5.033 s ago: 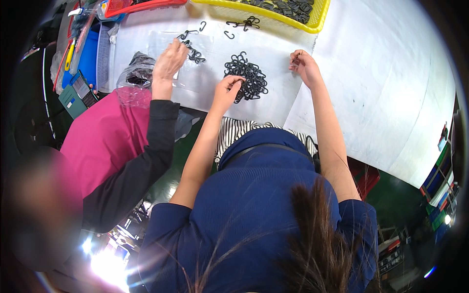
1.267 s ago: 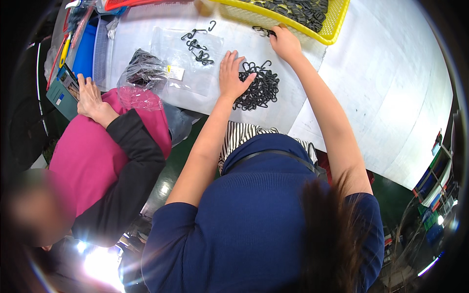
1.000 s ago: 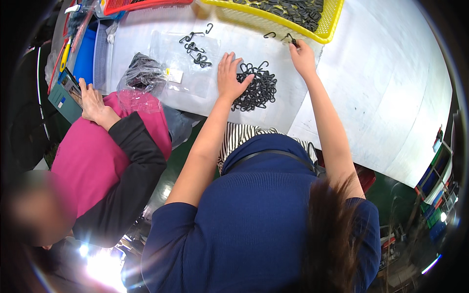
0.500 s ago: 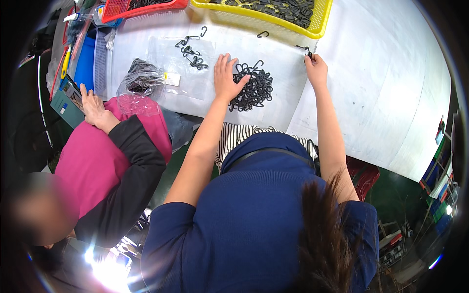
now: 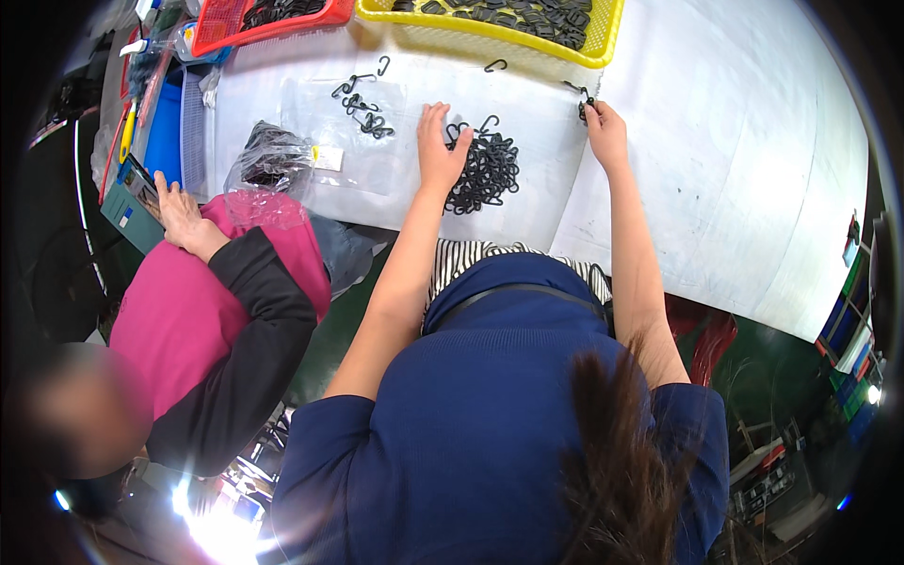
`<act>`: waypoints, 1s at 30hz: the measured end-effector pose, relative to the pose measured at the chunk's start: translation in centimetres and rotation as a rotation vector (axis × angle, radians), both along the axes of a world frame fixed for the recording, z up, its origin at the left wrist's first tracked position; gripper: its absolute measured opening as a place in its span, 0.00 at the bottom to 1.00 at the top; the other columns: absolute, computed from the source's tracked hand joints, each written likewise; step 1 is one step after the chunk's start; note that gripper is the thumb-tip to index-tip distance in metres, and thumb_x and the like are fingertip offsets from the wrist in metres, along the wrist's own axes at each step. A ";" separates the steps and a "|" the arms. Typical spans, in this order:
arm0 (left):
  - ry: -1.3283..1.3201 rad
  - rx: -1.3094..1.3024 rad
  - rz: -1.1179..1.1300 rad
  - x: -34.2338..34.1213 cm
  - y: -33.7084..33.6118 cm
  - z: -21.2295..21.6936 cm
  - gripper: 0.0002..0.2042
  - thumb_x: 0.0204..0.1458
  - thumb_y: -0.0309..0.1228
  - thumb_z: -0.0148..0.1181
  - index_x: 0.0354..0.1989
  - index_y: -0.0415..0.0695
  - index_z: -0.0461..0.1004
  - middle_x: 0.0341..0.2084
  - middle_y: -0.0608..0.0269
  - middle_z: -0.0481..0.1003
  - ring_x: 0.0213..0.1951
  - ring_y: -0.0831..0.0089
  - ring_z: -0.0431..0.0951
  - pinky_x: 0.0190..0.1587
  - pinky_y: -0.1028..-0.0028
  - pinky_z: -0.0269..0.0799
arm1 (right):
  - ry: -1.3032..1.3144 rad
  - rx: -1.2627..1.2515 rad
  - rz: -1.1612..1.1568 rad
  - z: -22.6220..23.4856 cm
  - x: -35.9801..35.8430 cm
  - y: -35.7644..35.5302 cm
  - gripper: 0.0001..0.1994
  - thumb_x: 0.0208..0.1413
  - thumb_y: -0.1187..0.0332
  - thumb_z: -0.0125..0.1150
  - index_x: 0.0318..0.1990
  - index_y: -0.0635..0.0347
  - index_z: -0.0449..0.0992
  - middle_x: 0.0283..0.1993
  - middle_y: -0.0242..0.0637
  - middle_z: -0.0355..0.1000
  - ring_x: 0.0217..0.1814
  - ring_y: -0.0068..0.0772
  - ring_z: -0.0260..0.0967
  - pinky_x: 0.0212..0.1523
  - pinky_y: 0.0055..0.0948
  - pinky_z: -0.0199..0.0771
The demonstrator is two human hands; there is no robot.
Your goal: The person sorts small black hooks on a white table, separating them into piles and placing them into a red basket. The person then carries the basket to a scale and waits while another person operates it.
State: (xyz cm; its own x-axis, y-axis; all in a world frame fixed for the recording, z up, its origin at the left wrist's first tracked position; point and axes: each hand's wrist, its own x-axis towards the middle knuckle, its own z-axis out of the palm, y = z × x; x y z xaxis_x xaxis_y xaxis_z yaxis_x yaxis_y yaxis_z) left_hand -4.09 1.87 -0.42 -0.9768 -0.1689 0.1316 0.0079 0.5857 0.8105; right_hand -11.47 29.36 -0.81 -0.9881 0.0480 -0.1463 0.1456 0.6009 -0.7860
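Several black hooks (image 5: 584,108) have shifted rightward, pinched by right-hand fingers (image 5: 601,114); left-hand fingers (image 5: 430,121) stay splayed.

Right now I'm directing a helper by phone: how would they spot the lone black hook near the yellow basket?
On the white table, find the yellow basket at the top. Below the middle of its near side is a black hook. It lies alone, unlike the pile at the left hand and the cluster farther left.
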 end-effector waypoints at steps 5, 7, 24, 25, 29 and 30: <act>0.004 -0.025 -0.103 -0.6 2.4 1.3 0.23 0.45 0.39 0.59 0.47 0.39 0.65 0.51 0.48 0.62 0.58 0.52 0.56 0.58 0.61 0.51 | -0.085 0.086 0.097 1.9 0.0 0.6 0.11 0.49 0.67 0.55 0.35 0.66 0.74 0.27 0.46 0.72 0.28 0.40 0.69 0.32 0.31 0.68; -0.003 -0.031 -0.073 -1.3 2.7 1.4 0.21 0.44 0.35 0.59 0.46 0.41 0.67 0.49 0.50 0.64 0.54 0.53 0.60 0.55 0.61 0.54 | -0.110 0.091 0.092 2.1 0.0 1.0 0.11 0.49 0.66 0.55 0.35 0.65 0.74 0.27 0.45 0.72 0.28 0.38 0.69 0.32 0.31 0.68; -0.077 -0.511 -0.521 -5.2 3.3 0.2 0.32 0.50 0.48 0.49 0.58 0.36 0.54 0.60 0.48 0.50 0.63 0.54 0.44 0.62 0.57 0.39 | -0.258 -0.293 -0.190 0.6 0.3 2.2 0.11 0.50 0.66 0.57 0.34 0.65 0.75 0.23 0.38 0.72 0.25 0.25 0.67 0.30 0.25 0.67; -0.103 -0.520 -0.540 -4.2 3.1 0.6 0.32 0.50 0.47 0.48 0.57 0.36 0.55 0.60 0.48 0.50 0.63 0.54 0.44 0.62 0.56 0.38 | -0.269 -0.291 -0.193 0.8 0.2 2.4 0.11 0.50 0.66 0.56 0.34 0.65 0.75 0.24 0.38 0.72 0.25 0.26 0.67 0.30 0.25 0.67; -0.148 -0.505 -0.553 -2.1 2.8 2.2 0.28 0.50 0.45 0.51 0.55 0.39 0.60 0.59 0.49 0.54 0.63 0.54 0.46 0.62 0.55 0.38 | -0.199 -0.131 -0.159 0.6 -0.1 3.5 0.10 0.49 0.67 0.56 0.35 0.65 0.76 0.25 0.41 0.73 0.26 0.28 0.68 0.30 0.26 0.68; -0.154 -0.499 -0.552 -2.0 2.8 2.6 0.27 0.49 0.44 0.52 0.54 0.40 0.61 0.58 0.50 0.55 0.63 0.54 0.47 0.62 0.55 0.38 | -0.153 -0.049 -0.138 0.5 -0.1 3.6 0.10 0.49 0.67 0.56 0.35 0.65 0.76 0.25 0.41 0.73 0.26 0.29 0.69 0.30 0.26 0.68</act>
